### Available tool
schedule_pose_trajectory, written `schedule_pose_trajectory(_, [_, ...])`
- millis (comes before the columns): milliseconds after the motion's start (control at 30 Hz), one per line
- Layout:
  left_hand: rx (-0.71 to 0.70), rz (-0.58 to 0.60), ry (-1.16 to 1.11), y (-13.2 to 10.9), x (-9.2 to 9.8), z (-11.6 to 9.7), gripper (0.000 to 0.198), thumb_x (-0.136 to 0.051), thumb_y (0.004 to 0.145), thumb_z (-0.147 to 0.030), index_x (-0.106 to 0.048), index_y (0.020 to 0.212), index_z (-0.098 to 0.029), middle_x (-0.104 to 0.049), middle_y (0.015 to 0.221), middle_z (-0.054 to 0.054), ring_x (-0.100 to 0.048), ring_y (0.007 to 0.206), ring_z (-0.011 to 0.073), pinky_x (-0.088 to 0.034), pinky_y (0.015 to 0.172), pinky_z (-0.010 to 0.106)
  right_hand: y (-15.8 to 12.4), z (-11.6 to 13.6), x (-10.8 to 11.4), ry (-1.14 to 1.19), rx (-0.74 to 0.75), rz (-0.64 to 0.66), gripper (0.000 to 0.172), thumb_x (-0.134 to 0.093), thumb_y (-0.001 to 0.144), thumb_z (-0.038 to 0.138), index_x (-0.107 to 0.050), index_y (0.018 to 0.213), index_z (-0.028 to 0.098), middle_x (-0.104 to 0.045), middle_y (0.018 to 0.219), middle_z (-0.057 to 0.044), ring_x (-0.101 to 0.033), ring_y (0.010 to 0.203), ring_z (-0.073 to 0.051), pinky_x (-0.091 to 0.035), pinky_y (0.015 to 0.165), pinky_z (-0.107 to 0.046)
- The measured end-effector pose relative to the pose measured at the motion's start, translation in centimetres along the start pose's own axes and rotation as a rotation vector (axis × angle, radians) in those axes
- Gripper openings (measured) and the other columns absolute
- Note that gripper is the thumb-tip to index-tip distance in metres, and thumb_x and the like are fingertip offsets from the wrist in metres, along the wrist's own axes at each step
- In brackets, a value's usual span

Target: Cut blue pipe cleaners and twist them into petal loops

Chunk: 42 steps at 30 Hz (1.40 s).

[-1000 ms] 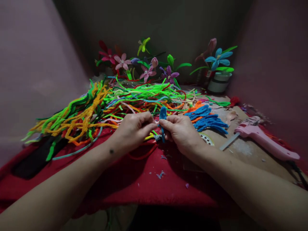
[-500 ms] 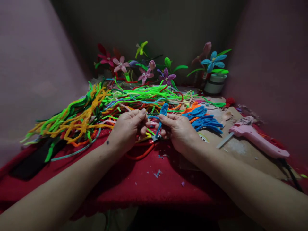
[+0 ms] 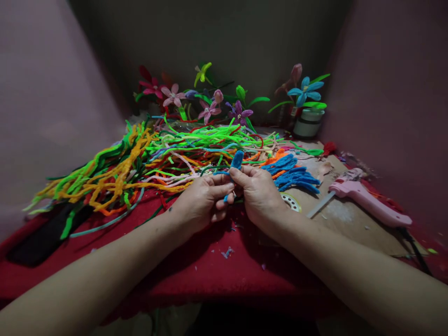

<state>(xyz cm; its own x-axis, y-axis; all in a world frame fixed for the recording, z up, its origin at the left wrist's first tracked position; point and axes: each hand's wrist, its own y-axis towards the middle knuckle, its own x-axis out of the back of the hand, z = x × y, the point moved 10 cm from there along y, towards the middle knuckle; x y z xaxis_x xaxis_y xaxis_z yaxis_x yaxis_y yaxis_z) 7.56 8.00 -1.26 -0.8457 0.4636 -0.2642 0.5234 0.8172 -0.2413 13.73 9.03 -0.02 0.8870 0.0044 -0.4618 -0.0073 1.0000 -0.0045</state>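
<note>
A blue fuzzy petal (image 3: 237, 159) stands upright between the thumb and fingers of my right hand (image 3: 261, 191). Its thin blue stem runs down among the fingers. My left hand (image 3: 206, 198) is pressed against the right one, its fingers closed around the lower end of the blue stem, a bit of which shows below the thumb. Just right of my hands lies a bundle of blue petals (image 3: 297, 175) beside some orange ones (image 3: 281, 153).
Tangled coloured pipe cleaners (image 3: 115, 172) cover the left and centre of the red cloth (image 3: 210, 275). A pink glue gun (image 3: 371, 198) rests on cardboard (image 3: 350, 228) at right. Fuzzy flowers (image 3: 209, 111) and a white pot (image 3: 309, 122) stand behind.
My left hand has moved right and closed on the lower blue stem, touching my right hand. Red-handled pliers seen below the hands no longer show. The view has shifted slightly.
</note>
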Motion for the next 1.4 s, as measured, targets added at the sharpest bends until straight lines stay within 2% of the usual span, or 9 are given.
schedule_pose_trajectory(133, [0.007,0.032,0.047,-0.4,-0.5,0.1,0.011,-0.059,0.076,-0.028,-0.051,0.078,-0.020,-0.047,0.049,-0.008,-0.026,0.030,0.0017,-0.024,0.029,0.012,0.2,0.5,0.7,-0.049,0.056,-0.040,0.022,-0.063,0.067,0.027,-0.048,0.057,0.016,-0.047,0.048,0.006,-0.043,0.040,-0.006,-0.034,0.041,-0.019])
schedule_pose_trajectory(300, [0.123,0.068,0.484,-1.1,0.4,-0.1,0.020,-0.059,0.073,-0.031,-0.053,0.063,-0.015,-0.050,0.044,-0.004,-0.029,0.027,0.0027,-0.017,0.028,0.015,1.0,2.1,1.6,-0.165,0.162,-0.060,0.030,-0.064,0.069,0.033,-0.044,0.054,0.017,-0.036,0.044,0.008,-0.030,0.040,-0.004,-0.024,0.040,-0.021])
schedule_pose_trajectory(333, [0.121,0.025,0.560,-1.0,1.2,-0.8,0.018,-0.060,0.072,-0.028,-0.054,0.063,-0.014,-0.050,0.043,-0.004,-0.031,0.028,0.0030,-0.018,0.029,0.015,1.1,2.2,1.7,-0.168,0.163,-0.068,0.029,-0.063,0.069,0.033,-0.045,0.054,0.017,-0.036,0.043,0.008,-0.030,0.040,-0.004,-0.023,0.040,-0.021])
schedule_pose_trajectory(433, [-0.165,-0.280,0.567,-1.3,4.2,-5.5,0.012,-0.062,0.070,-0.026,-0.058,0.072,-0.014,-0.052,0.049,-0.004,-0.038,0.036,0.0034,-0.026,0.035,0.015,1.1,1.9,1.4,-0.147,0.118,-0.033,0.026,-0.063,0.069,0.031,-0.048,0.054,0.016,-0.038,0.042,0.007,-0.030,0.038,-0.005,-0.021,0.040,-0.022])
schedule_pose_trajectory(500, [-0.295,-0.341,0.473,-1.6,5.0,-7.0,0.019,-0.063,0.070,-0.031,-0.061,0.078,-0.014,-0.053,0.056,-0.004,-0.040,0.041,0.0037,-0.030,0.039,0.015,0.9,1.2,0.7,-0.156,0.065,0.035,0.028,-0.065,0.068,0.031,-0.047,0.052,0.016,-0.039,0.042,0.007,-0.031,0.038,-0.005,-0.020,0.040,-0.023])
schedule_pose_trajectory(667, [-0.252,-0.179,0.437,-0.8,4.1,-5.4,0.028,-0.068,0.067,-0.035,-0.066,0.085,-0.015,-0.058,0.064,-0.001,-0.046,0.047,0.0056,-0.034,0.043,0.017,0.2,0.0,-0.7,-0.219,-0.033,0.158,0.026,-0.067,0.064,0.028,-0.047,0.051,0.016,-0.039,0.041,0.007,-0.030,0.038,-0.004,-0.019,0.042,-0.023])
schedule_pose_trajectory(900, [-0.215,-0.118,0.313,-0.6,3.5,-4.2,0.027,-0.072,0.062,-0.032,-0.069,0.079,-0.012,-0.065,0.066,0.005,-0.058,0.058,0.0139,-0.044,0.052,0.023,-0.1,-0.2,-1.4,-0.316,-0.042,0.235,0.027,-0.067,0.062,0.028,-0.049,0.047,0.015,-0.038,0.039,0.007,-0.029,0.038,-0.004,-0.020,0.042,-0.024])
schedule_pose_trajectory(1067, [-0.151,-0.099,0.202,-0.3,3.7,-3.6,0.015,-0.072,0.064,-0.025,-0.069,0.072,-0.013,-0.067,0.069,0.003,-0.060,0.061,0.0119,-0.047,0.060,0.022,-0.2,-0.4,-1.9,-0.239,-0.041,0.295,0.022,-0.065,0.064,0.027,-0.053,0.049,0.015,-0.042,0.042,0.006,-0.033,0.039,-0.005,-0.023,0.043,-0.024])
schedule_pose_trajectory(1400, [-0.226,-0.115,0.261,-0.7,3.1,-4.4,0.009,-0.070,0.064,-0.021,-0.069,0.071,-0.015,-0.064,0.065,-0.001,-0.055,0.058,0.0096,-0.043,0.059,0.022,-0.4,0.3,-1.0,-0.353,-0.028,0.155,0.023,-0.061,0.059,0.014,-0.048,0.040,0.015,-0.036,0.037,0.007,-0.029,0.037,-0.004,-0.019,0.040,-0.023])
